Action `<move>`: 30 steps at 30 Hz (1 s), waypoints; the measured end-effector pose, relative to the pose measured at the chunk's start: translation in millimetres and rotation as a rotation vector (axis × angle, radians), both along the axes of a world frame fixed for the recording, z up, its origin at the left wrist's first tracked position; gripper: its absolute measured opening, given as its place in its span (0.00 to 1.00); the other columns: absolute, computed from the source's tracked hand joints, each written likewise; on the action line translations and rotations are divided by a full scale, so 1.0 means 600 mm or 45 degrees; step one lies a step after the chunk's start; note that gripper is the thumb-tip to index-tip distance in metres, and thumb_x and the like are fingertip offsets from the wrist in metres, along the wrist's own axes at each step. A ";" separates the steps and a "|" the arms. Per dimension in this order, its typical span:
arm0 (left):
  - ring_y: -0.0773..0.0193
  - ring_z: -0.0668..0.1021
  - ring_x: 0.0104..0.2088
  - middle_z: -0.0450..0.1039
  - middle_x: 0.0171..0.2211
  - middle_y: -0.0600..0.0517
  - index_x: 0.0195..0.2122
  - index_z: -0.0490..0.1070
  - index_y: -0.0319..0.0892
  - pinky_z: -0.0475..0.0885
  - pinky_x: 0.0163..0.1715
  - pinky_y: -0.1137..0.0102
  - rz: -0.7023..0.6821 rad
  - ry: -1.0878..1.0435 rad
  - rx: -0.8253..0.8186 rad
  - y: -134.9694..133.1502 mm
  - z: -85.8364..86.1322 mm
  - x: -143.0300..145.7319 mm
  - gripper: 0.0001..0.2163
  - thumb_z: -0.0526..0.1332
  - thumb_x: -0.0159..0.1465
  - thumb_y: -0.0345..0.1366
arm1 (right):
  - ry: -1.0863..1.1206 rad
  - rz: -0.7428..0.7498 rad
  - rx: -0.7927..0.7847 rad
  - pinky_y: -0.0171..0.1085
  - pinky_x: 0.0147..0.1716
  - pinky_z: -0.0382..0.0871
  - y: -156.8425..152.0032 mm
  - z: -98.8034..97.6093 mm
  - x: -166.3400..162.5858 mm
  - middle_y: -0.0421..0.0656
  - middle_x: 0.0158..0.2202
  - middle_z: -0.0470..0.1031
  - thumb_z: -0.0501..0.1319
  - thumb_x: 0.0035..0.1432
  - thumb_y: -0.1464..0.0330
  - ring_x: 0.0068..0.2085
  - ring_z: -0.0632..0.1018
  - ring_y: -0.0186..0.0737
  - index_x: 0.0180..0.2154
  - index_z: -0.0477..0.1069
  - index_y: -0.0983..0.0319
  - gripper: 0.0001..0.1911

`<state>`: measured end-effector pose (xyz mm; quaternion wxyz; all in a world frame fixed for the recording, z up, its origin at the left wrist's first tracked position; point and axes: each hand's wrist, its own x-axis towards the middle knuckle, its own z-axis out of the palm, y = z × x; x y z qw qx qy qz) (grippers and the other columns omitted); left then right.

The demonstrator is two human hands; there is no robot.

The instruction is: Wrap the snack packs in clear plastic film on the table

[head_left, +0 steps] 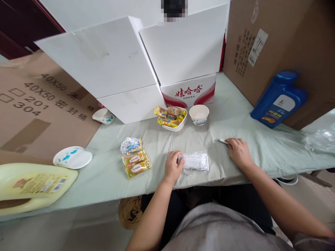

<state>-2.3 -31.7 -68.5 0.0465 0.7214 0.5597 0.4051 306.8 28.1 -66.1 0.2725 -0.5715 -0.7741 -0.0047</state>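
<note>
My left hand (173, 166) rests on the pale green tablecloth (110, 174) with its fingers curled on the left end of a clear plastic packet (195, 161) that lies flat near the front edge. To the right, my right hand (238, 151) lies on the cloth, its fingertips pinching a small thin white item (222, 141). Left of my left hand sit yellow snack packets (136, 164) and a crinkled silver wrapper (130, 145). Behind them stand a white bowl filled with wrapped snacks (173, 118) and a paper cup (199, 114) with nothing in it.
White cartons (146, 62), one with red print, stand at the back. A blue jug (278, 99) leans on brown cardboard (274, 42) at the right. A tipped paper cup (103, 115), a paper lid (72, 157) and a yellow bottle (31, 186) lie at the left.
</note>
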 end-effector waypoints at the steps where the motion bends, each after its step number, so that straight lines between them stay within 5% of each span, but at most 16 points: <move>1: 0.58 0.74 0.44 0.74 0.41 0.46 0.45 0.71 0.41 0.72 0.45 0.61 0.008 -0.007 0.018 -0.001 -0.001 -0.002 0.10 0.57 0.65 0.35 | 0.051 0.089 0.010 0.44 0.40 0.63 -0.007 0.005 -0.012 0.49 0.41 0.78 0.50 0.63 0.74 0.42 0.73 0.48 0.44 0.72 0.63 0.14; 4: 0.59 0.74 0.45 0.74 0.42 0.47 0.45 0.71 0.41 0.72 0.47 0.61 -0.013 -0.011 0.049 -0.005 0.001 -0.006 0.09 0.56 0.66 0.35 | 0.144 0.433 0.031 0.42 0.41 0.63 -0.040 0.027 -0.069 0.48 0.43 0.78 0.49 0.63 0.77 0.43 0.74 0.45 0.47 0.71 0.63 0.16; 9: 0.60 0.74 0.44 0.74 0.41 0.48 0.40 0.73 0.42 0.72 0.47 0.62 -0.036 -0.019 0.018 -0.004 0.000 -0.007 0.07 0.56 0.66 0.34 | -0.109 0.843 0.015 0.43 0.41 0.61 -0.073 0.055 -0.143 0.47 0.45 0.78 0.51 0.64 0.76 0.42 0.74 0.44 0.49 0.70 0.61 0.16; 14: 0.60 0.74 0.44 0.74 0.40 0.48 0.38 0.72 0.42 0.72 0.46 0.62 -0.019 -0.072 0.011 -0.005 -0.002 -0.008 0.07 0.54 0.67 0.34 | -0.163 0.681 -0.027 0.42 0.43 0.60 -0.047 0.042 -0.066 0.48 0.45 0.78 0.50 0.63 0.77 0.43 0.75 0.44 0.49 0.72 0.61 0.18; 20: 0.56 0.73 0.46 0.73 0.42 0.46 0.45 0.69 0.42 0.70 0.49 0.58 -0.094 -0.077 0.078 -0.011 0.012 -0.008 0.14 0.53 0.67 0.46 | -0.215 0.100 -0.108 0.45 0.41 0.63 -0.020 0.030 0.048 0.49 0.41 0.79 0.51 0.60 0.75 0.43 0.75 0.49 0.43 0.76 0.62 0.16; 22: 0.53 0.72 0.48 0.72 0.45 0.44 0.51 0.66 0.42 0.69 0.50 0.56 -0.155 -0.022 0.088 -0.010 0.015 -0.007 0.23 0.55 0.64 0.54 | -0.099 0.000 -0.035 0.47 0.44 0.64 -0.026 0.040 0.037 0.50 0.43 0.78 0.52 0.61 0.72 0.45 0.73 0.51 0.41 0.76 0.62 0.14; 25: 0.50 0.70 0.52 0.69 0.50 0.41 0.55 0.64 0.41 0.67 0.53 0.52 -0.217 0.063 0.099 -0.007 0.016 -0.002 0.31 0.61 0.58 0.58 | 0.183 0.138 0.037 0.46 0.47 0.66 -0.048 0.060 -0.020 0.51 0.44 0.76 0.53 0.64 0.64 0.47 0.73 0.49 0.46 0.72 0.62 0.14; 30: 0.56 0.74 0.47 0.75 0.41 0.46 0.43 0.72 0.42 0.71 0.50 0.57 -0.108 -0.034 0.027 -0.006 0.006 -0.001 0.10 0.60 0.64 0.40 | 0.122 0.373 -0.254 0.45 0.42 0.67 -0.066 0.064 -0.105 0.47 0.36 0.78 0.62 0.57 0.61 0.40 0.75 0.49 0.50 0.69 0.64 0.21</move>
